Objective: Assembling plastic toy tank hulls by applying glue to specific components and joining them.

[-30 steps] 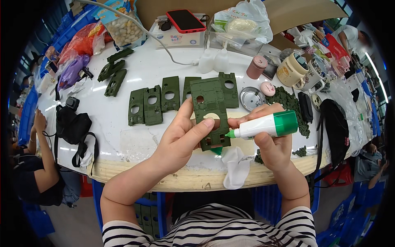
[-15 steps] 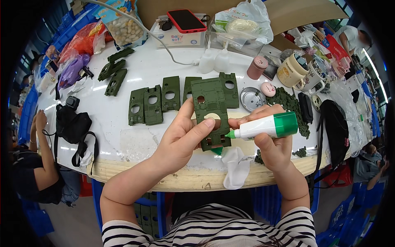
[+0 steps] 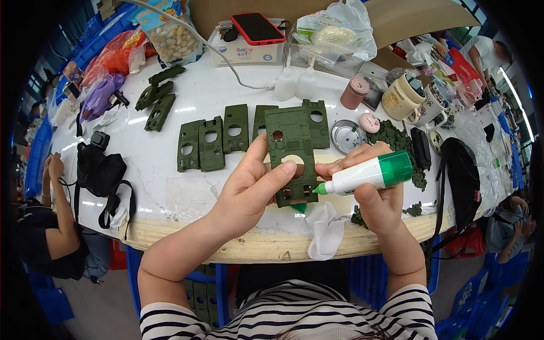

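My left hand (image 3: 249,190) grips a dark green plastic tank hull part (image 3: 288,133) by its left edge, thumb across the round hole in it. In my right hand (image 3: 377,198) is a white glue bottle (image 3: 357,175) with a green base and green nozzle, lying nearly level. The nozzle tip is at the part's lower right corner, beside a small square opening; whether it touches I cannot tell. Behind the held part, several similar green hull parts (image 3: 211,144) lie in a row. A white tissue (image 3: 324,229) hangs over the table edge below my hands.
At right lie a pile of small green pieces (image 3: 391,141), a round metal tin (image 3: 348,136), a pink jar (image 3: 355,93) and mugs (image 3: 403,97). More green parts (image 3: 160,112) and a black bag (image 3: 101,170) are at left. A cable (image 3: 226,67) crosses the back.
The glue bottle has shifted slightly up and to the right with my right hand. My left hand and the hull part have barely moved.
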`<state>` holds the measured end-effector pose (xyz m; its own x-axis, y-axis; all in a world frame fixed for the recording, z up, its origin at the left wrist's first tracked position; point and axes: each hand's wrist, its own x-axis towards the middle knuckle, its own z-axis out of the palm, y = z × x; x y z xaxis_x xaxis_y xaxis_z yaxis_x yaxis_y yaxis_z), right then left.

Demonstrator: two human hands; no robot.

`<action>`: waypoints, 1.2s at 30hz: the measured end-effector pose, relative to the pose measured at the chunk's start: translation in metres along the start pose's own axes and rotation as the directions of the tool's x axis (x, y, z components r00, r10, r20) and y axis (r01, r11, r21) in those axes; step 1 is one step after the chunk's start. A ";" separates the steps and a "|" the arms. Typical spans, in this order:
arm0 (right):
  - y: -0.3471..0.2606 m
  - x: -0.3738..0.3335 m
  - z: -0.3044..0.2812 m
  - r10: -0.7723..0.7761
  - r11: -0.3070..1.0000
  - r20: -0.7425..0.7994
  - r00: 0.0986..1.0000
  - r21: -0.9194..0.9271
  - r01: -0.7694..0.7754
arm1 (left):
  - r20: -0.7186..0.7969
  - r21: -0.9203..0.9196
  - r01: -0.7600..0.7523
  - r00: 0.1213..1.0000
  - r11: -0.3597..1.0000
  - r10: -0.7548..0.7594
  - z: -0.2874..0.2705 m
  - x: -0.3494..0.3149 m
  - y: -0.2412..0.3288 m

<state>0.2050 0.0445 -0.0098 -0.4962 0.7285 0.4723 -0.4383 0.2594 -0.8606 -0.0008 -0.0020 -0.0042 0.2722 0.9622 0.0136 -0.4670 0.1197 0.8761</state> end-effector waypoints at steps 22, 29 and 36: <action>0.000 0.000 -0.001 -0.016 0.997 0.025 1.000 -0.076 0.018 | -0.044 0.035 -0.015 0.999 0.999 0.017 0.001 0.001 -0.001; 0.001 0.000 -0.001 -0.029 0.995 0.030 0.999 -0.094 0.032 | -0.057 0.042 -0.024 0.998 0.999 0.026 0.001 0.000 -0.002; 0.000 0.000 0.001 -0.020 0.995 0.005 1.000 -0.100 0.021 | -0.006 0.027 -0.014 1.000 1.000 0.014 -0.001 0.000 0.001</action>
<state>0.2043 0.0432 -0.0096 -0.4910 0.7200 0.4905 -0.3709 0.3367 -0.8655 -0.0019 -0.0019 -0.0040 0.2604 0.9652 0.0231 -0.4475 0.0994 0.8887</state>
